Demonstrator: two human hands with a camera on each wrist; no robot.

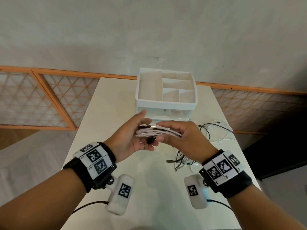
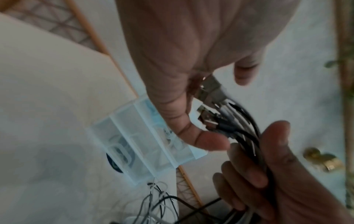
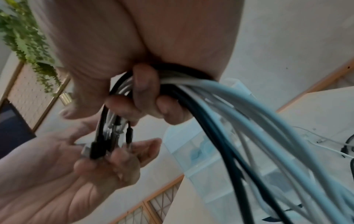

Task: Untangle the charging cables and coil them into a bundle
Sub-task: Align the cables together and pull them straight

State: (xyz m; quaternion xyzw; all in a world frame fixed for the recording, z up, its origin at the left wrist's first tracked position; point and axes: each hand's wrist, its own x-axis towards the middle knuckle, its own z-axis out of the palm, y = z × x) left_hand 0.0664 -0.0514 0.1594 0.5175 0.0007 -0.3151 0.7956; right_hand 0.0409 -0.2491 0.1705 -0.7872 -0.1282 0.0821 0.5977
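Observation:
Several white and black charging cables [image 1: 163, 132] are gathered side by side above the white table [image 1: 149, 193]. My right hand [image 1: 180, 136] grips them in a fist, fingers [image 3: 142, 91] curled round the strands [image 3: 249, 124]. The plug ends [image 1: 147, 126] stick out to the left and butt against the palm of my left hand [image 1: 132, 139], which stands flat with relaxed fingers. The left wrist view shows the metal plugs [image 2: 210, 91] against that palm [image 2: 172, 60]. The slack trails down to a loose heap [image 1: 181, 161] on the table.
A white compartment organiser [image 1: 137, 98] with a drawer stands at the table's far middle, just behind the hands. More loose cable loops [image 1: 216, 130] lie on the table's right side. An orange-framed lattice panel [image 1: 49, 100] runs behind the table.

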